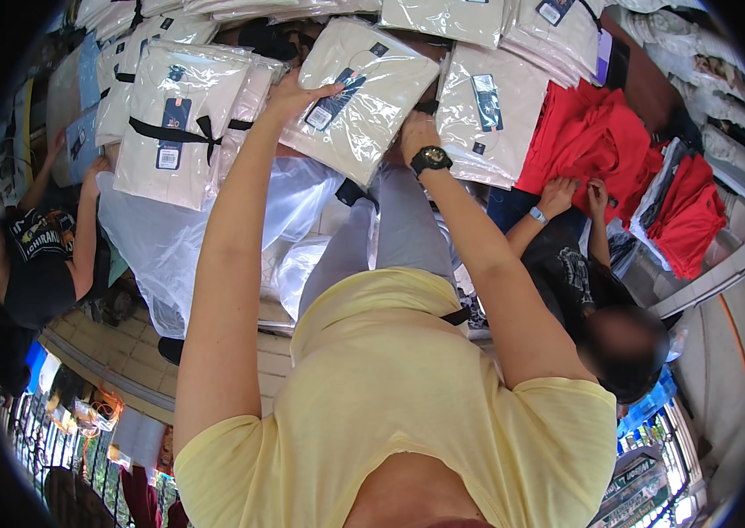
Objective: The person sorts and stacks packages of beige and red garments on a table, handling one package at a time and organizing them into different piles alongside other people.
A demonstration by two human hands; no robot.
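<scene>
A clear-bagged, folded cream garment (pixel 372 84) lies tilted in front of me, with a dark label on its front. My left hand (pixel 295 95) grips its left edge, thumb on top and the other fingers hidden. At the garment's lower right edge, my right hand (pixel 418 135) is closed, wearing a black watch. A black cloth strip (pixel 427 107) shows at its fingertips. Another dark strip end hangs below the package near my legs. To the left sits a stack of bagged cream garments (pixel 201 167) tied with a black strip (pixel 170 132).
More bagged cream garments (pixel 482 132) cover the surface to the right and behind. Red garments (pixel 592 132) lie farther right, under another person's hands (pixel 557 195). On the left another person (pixel 47 238) works beside clear plastic sheeting (pixel 170 255) that hangs near my legs.
</scene>
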